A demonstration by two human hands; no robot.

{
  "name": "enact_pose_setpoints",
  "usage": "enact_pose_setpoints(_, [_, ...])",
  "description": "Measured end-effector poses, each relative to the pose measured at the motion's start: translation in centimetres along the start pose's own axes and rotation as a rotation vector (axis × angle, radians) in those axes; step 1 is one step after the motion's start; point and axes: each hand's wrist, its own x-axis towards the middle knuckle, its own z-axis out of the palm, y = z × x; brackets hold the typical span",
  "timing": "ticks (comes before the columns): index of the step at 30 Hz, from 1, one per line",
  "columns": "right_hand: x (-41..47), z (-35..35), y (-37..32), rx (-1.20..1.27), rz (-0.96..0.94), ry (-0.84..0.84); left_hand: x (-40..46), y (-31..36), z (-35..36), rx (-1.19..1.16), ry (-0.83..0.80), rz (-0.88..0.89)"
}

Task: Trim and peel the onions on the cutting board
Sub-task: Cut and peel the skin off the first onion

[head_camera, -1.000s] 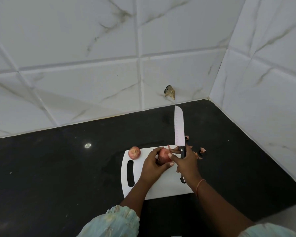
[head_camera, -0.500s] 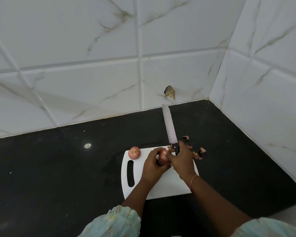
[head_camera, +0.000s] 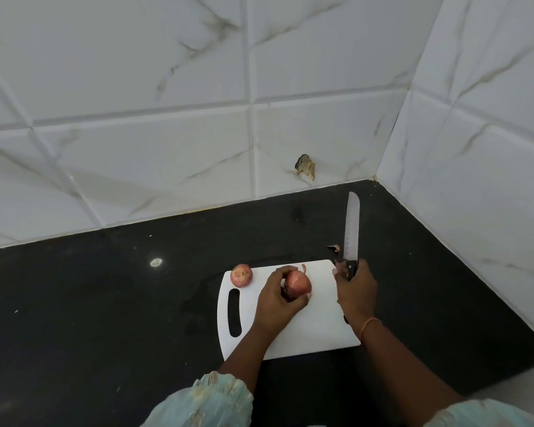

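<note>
Resting on a black countertop (head_camera: 105,303), a white cutting board (head_camera: 321,328) is seen with one onion (head_camera: 241,275) at its far left corner. A second onion (head_camera: 297,285) is gripped over the board by the curled fingers of the left hand (head_camera: 278,300). A knife (head_camera: 351,232) is clasped by its dark handle in the right hand (head_camera: 355,291), blade pointed away, beside the board's right edge.

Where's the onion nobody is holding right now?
The loose onion sits on the cutting board's far left corner, beyond the handle slot.
</note>
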Motion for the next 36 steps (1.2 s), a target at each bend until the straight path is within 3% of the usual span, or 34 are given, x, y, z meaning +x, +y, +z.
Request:
enact_pose_setpoints(4, [-0.3, -0.2, -0.6, 0.011, -0.029, -0.016, -0.1, 0.0, 0.1, 0.008, -0.004, 0.025])
enact_pose_setpoints(12, [-3.3, 1.4, -2.3, 0.108, -0.104, -0.219, -0.1, 0.0, 0.3, 0.013, 0.012, 0.077])
enact_pose_setpoints(20, [-1.0, 0.9, -2.2, 0.151, 0.003, -0.159, -0.1, -0.1, 0.2, 0.022, -0.009, 0.082])
enact_pose_setpoints(25, [-1.6, 0.7, -2.4, 0.223, -0.005, -0.284, -0.2, -0.1, 0.2, 0.015, -0.012, 0.102])
enact_pose_setpoints(36, [0.6, -1.5, -0.9, 0.143, 0.098, 0.052, -0.7, 0.2, 0.0, 0.012, 0.007, 0.131])
